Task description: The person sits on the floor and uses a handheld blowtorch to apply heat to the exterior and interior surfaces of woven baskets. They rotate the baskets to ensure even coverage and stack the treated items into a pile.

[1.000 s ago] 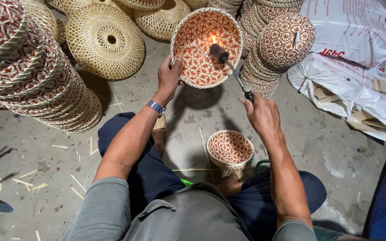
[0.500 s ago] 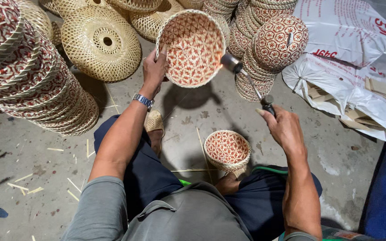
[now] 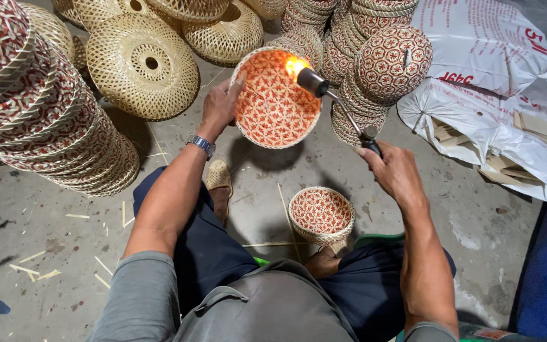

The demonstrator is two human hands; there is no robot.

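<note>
My left hand point(image 3: 220, 106) grips the rim of a round woven bowl point(image 3: 273, 101) with a red and cream star pattern, held up and tilted so its inside faces me. My right hand point(image 3: 395, 170) holds a gas torch point(image 3: 340, 107) by its handle. The torch's nozzle reaches into the bowl's upper right, where a bright orange flame lights the weave. A watch sits on my left wrist. A second patterned bowl point(image 3: 321, 214) rests on the floor between my legs.
A tall leaning stack of patterned bowls point(image 3: 45, 120) stands at the left. Plain bamboo baskets point(image 3: 142, 65) lie behind it. More stacked bowls point(image 3: 375, 69) rise at the back right, beside white printed sacks point(image 3: 489, 95). Bamboo slivers litter the concrete floor.
The torch has swung back from beside the bowl into its inside, and the flame now plays on the weave. My left hand has turned the bowl and lowered it slightly.
</note>
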